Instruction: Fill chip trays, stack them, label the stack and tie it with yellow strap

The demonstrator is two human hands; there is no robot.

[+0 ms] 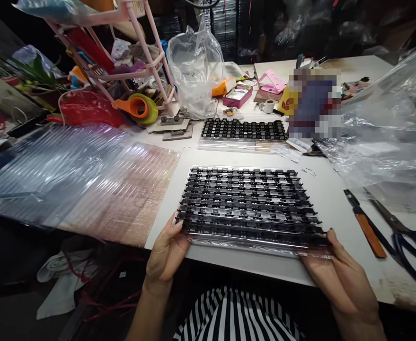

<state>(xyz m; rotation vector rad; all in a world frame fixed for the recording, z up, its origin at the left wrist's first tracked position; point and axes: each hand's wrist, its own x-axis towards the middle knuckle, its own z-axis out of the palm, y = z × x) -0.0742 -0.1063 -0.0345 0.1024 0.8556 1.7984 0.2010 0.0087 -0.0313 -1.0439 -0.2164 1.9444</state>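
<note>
A clear plastic tray with rows of small black parts (246, 203) lies over the white table's front edge. My left hand (168, 248) grips its near left corner, thumb on the rim and fingers beneath. At the near right corner my right hand (342, 270) holds the tray, its fingers partly hidden under it. Behind this tray, a second batch of black parts (243, 129) rests on clear plastic.
Clear corrugated plastic sheets (87, 175) cover the left side. On the right lie large scissors (402, 232), an orange-handled cutter (369, 232) and plastic bags (381, 137). A pink rack (151, 61) stands at the back left.
</note>
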